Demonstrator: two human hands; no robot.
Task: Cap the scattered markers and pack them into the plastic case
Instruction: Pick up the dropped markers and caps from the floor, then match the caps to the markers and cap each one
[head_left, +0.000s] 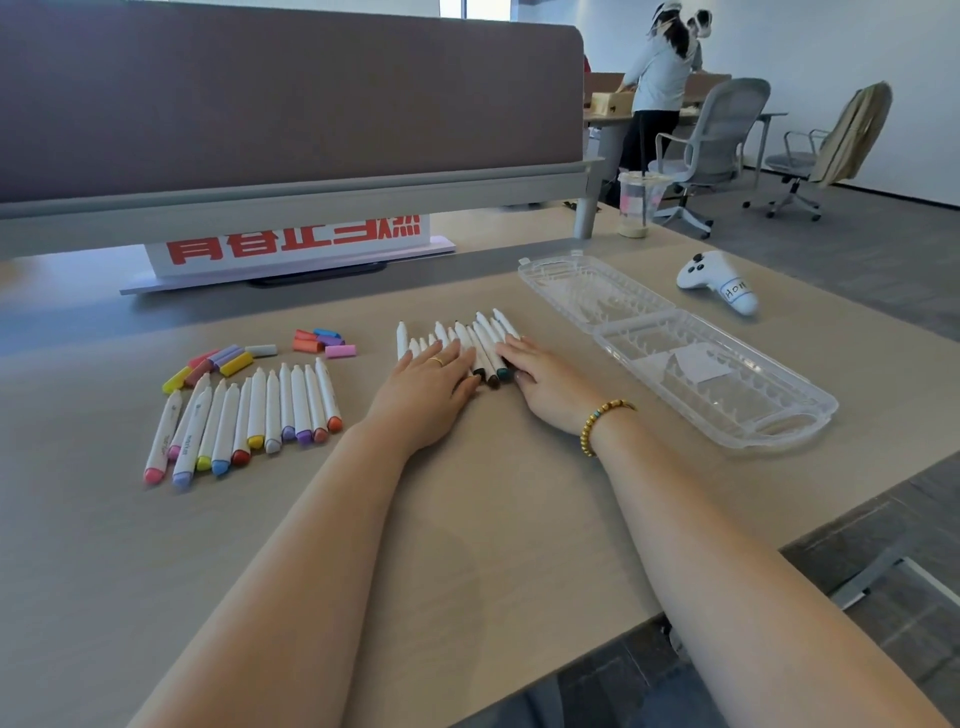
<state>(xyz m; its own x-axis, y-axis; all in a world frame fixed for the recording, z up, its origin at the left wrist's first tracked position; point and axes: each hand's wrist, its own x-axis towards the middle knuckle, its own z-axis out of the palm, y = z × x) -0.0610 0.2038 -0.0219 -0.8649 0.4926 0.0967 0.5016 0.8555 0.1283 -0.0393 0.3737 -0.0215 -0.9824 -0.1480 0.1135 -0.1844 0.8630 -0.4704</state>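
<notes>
We lay our left hand (428, 387) flat on a row of white markers (470, 340) in the middle of the table (493, 519), its fingers straight and close together across the barrels. Our right hand (545, 382) rests at the right side of the same row, fingers straight and touching the outer markers; three dark-capped ends show between our two hands. The clear plastic case (675, 348) lies open to the right of this row, near it but apart. To the left, a second row of markers (244, 421) lies side by side with coloured ends toward us. Beyond that row sit two small heaps of loose caps (218, 364), one yellow, pink and purple, the other (324, 343) orange, blue and pink. A white controller (719, 280) rests past the case.
</notes>
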